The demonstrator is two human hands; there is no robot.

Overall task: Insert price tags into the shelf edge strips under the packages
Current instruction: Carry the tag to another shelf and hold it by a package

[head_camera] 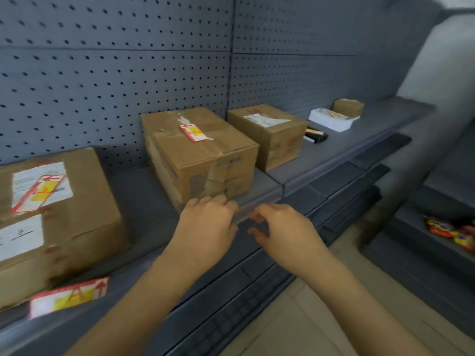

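Left hand: knuckles up at the shelf edge strip, fingers curled over its lip, right under the middle box.
Right hand: just beside it, thumb and fingers curled, slightly apart; too blurred to tell whether they hold anything.
Price tag: red-bordered, yellow patch, lying flat by the left box.
Writing: labels all blurred, nothing readable.
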